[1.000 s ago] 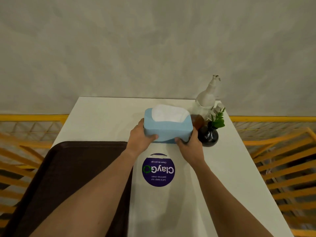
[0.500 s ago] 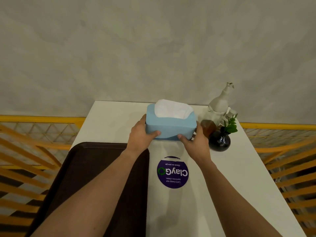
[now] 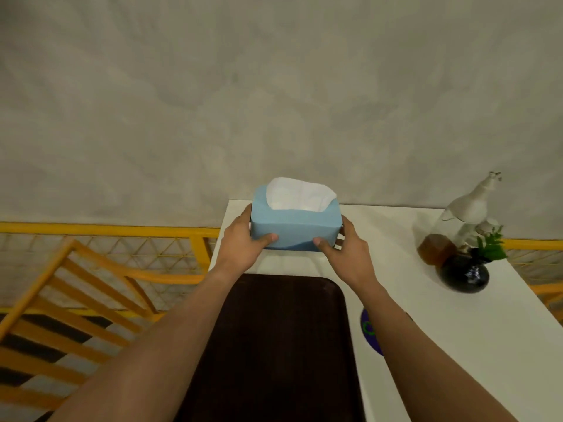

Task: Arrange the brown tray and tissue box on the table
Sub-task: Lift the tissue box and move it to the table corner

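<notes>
We see the blue tissue box (image 3: 295,224) gripped from both ends; left hand (image 3: 243,243) wraps the left end, thumb on the near face, fingers behind out of view; right hand (image 3: 345,249) does the same on the right end, thumb pressed on the near face. Box sits at the far left corner of the white table (image 3: 457,330), upright, white tissue showing at the top; we cannot tell if its base touches the table or is just above it. Brown tray (image 3: 283,345) lies along the table's left edge, just near of the box, its far rim close to the box but apart; both forearms cross over it. Purple round sticker (image 3: 370,332) on the table just right of the tray, partly hidden by the right forearm. Near the far right corner: pump bottle (image 3: 469,208), amber jar (image 3: 435,248), black round vase (image 3: 464,274) with a green sprig, clustered together. Yellow railing (image 3: 106,229) beyond the left edge.
</notes>
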